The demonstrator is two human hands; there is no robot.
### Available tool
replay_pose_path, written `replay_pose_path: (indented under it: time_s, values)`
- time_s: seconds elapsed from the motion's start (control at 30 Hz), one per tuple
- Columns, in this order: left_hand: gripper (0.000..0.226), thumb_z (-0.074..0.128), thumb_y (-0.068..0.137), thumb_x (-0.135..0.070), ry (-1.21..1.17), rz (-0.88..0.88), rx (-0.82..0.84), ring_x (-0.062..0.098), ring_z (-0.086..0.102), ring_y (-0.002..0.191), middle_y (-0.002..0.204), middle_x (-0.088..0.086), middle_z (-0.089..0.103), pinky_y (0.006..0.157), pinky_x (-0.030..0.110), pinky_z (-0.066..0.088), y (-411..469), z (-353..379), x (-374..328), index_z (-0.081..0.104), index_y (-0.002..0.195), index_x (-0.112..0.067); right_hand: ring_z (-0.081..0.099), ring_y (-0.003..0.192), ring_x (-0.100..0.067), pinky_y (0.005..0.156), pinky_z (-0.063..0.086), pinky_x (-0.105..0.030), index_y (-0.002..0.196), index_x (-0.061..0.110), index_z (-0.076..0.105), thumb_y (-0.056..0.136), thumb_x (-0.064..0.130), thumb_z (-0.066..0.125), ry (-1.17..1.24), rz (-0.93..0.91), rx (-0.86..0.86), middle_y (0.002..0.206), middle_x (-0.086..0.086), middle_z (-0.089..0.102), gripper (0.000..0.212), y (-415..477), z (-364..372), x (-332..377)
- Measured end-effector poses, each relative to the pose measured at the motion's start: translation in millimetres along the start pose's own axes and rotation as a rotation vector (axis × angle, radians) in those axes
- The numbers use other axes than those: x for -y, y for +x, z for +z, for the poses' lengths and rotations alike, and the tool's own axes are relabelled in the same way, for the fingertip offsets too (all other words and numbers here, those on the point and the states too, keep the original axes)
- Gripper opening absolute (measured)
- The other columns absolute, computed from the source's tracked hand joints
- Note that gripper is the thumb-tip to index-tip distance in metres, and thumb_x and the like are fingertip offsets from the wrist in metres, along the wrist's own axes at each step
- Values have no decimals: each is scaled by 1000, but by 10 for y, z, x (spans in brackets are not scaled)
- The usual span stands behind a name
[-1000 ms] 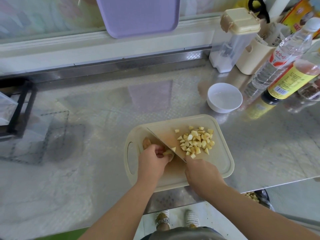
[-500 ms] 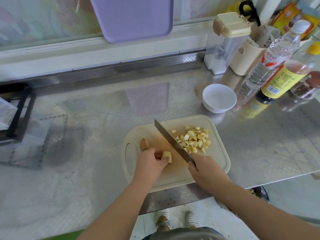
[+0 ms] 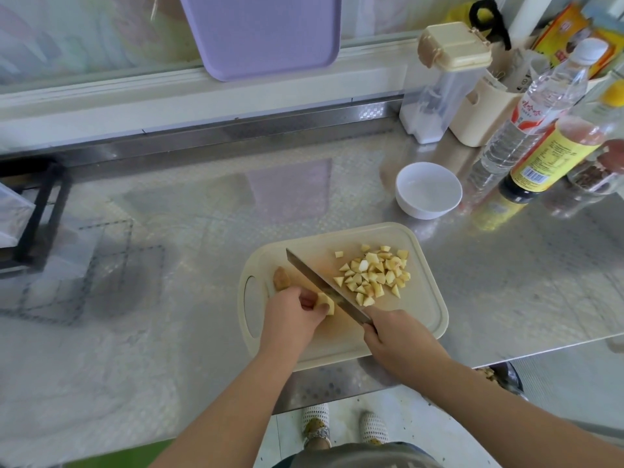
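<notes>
A cream cutting board [image 3: 422,319] lies at the counter's front edge. My left hand [image 3: 290,315] pinches a pale apple piece [image 3: 326,303] against the board. My right hand [image 3: 398,339] grips the handle of a knife [image 3: 320,285], whose blade slants from upper left to lower right and rests just right of the held piece. A pile of several diced apple cubes [image 3: 374,275] sits on the board's right half. A brownish scrap [image 3: 282,278] lies near the board's handle hole, beyond my left hand.
A white bowl [image 3: 428,190] stands behind the board. Bottles [image 3: 526,130], a cream holder [image 3: 479,113] and a lidded dispenser [image 3: 439,82] crowd the back right. A purple tray [image 3: 260,32] leans at the back. A black rack [image 3: 37,214] is at the left.
The knife lifted off the held piece, swung right beside the pile, and now lies back next to the piece in my left hand. My left hand stayed put.
</notes>
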State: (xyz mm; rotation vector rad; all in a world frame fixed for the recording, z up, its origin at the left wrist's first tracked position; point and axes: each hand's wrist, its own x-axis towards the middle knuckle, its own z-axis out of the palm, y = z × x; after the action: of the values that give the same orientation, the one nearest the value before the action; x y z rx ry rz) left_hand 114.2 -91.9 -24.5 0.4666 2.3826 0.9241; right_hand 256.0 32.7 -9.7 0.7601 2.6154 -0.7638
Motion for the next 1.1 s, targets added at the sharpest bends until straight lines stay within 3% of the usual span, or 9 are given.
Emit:
replay_pose_path:
  time_s: [0.27, 0.47, 0.6, 0.77, 0.87, 1.0, 1.1]
  values:
    - [20, 79, 79, -29, 10, 20, -6, 5, 65, 82, 87, -11, 71, 80, 23, 52, 0, 8, 5, 72, 95, -20, 51, 62, -16, 56, 40, -30, 86, 24, 43, 102, 29, 37, -35, -13, 36, 68, 4, 48, 18, 69, -17, 2]
    - [16, 80, 79, -27, -10, 10, -11, -3, 60, 74, 78, -16, 64, 63, 5, 39, -2, 30, 10, 68, 89, -23, 55, 69, -20, 63, 47, -34, 92, 22, 45, 102, 28, 36, -89, -19, 54, 72, 3, 48, 16, 181, 22, 59]
    - [22, 79, 77, -26, -37, -5, -2, 3, 63, 77, 80, -15, 64, 65, 11, 43, 2, 29, 3, 61, 89, -27, 58, 74, -22, 67, 53, -38, 103, 21, 48, 102, 29, 36, -106, 2, 45, 75, 2, 48, 14, 185, 33, 87]
    - [42, 75, 79, -33, 47, 41, 38, 9, 61, 82, 90, -10, 63, 73, 22, 47, -22, 51, -4, 61, 118, -23, 60, 77, -19, 75, 55, -40, 95, 19, 52, 102, 28, 38, 64, 101, -23, 83, 0, 58, 18, 156, 20, 121]
    - [49, 78, 77, -40, 135, 87, 83, 12, 60, 88, 104, -3, 58, 83, 28, 50, -35, 13, 27, 62, 120, -23, 58, 74, -15, 72, 54, -36, 93, 20, 55, 102, 28, 39, 87, 100, -30, 81, 2, 58, 19, 118, -50, 56]
    - [42, 75, 82, -27, 209, 177, 114, 3, 53, 83, 109, -6, 53, 75, 10, 38, -32, -41, 78, 63, 122, -22, 56, 70, -15, 66, 50, -34, 87, 20, 53, 102, 27, 40, 78, 84, -25, 76, 2, 57, 21, 88, -109, 24]
    - [32, 75, 84, -26, 182, 170, 61, 1, 55, 80, 105, -7, 60, 68, 7, 37, -41, -27, 72, 67, 114, -22, 56, 68, -15, 62, 47, -32, 79, 22, 48, 101, 27, 41, 91, 89, -29, 74, 1, 56, 23, 51, -104, 32]
